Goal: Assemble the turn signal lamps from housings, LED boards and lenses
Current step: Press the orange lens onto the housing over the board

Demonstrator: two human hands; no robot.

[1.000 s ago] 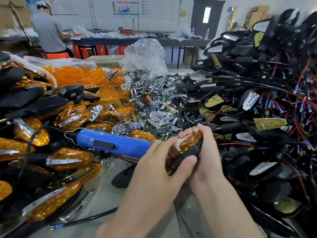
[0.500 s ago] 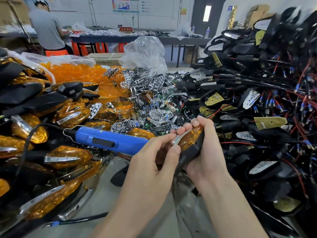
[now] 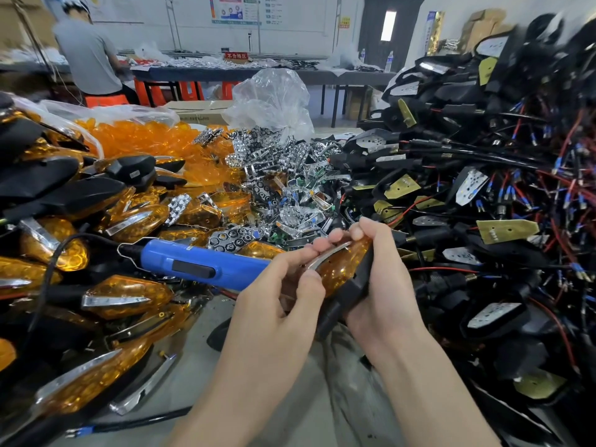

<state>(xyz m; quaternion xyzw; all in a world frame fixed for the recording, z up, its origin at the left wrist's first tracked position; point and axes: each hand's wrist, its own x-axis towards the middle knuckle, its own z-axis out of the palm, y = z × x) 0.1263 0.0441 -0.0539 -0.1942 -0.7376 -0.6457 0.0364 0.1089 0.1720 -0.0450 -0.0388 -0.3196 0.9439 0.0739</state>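
**Head view: one lamp gripped in both hands, half of it covered**

Both forearms enter from the near edge and are cut off by it. At centre, above the grey bench [image 3: 200, 359], the left hand [image 3: 274, 304] pinches the near end of the turn signal lamp [image 3: 346, 275]. Its thumb lies on the amber lens [image 3: 338, 267] and a finger runs along the curved chrome strip [image 3: 325, 258]. The right hand [image 3: 383, 285] curls round the matt black housing [image 3: 351, 295] from behind, fingertips hooked over the top edge. Palms hide the lamp's underside, so how lens and housing meet cannot be told.

Just left lies a smooth blue screwdriver [image 3: 193, 262], its tip hidden behind the left hand. Further left, finished lamps [image 3: 125, 295] are heaped, glossy faceted amber with pointed chrome blades. To the right, a tangle of black shells [image 3: 451, 304], red wires and brass-coloured boards [image 3: 506, 229] runs off the frame.

Beyond sit glittering chrome reflectors [image 3: 283, 175], loose orange lenses [image 3: 145, 137] and a crumpled clear bag [image 3: 274, 98]. Far left, a person in a grey shirt [image 3: 87, 56] stands at a long table [image 3: 225, 72], back turned.
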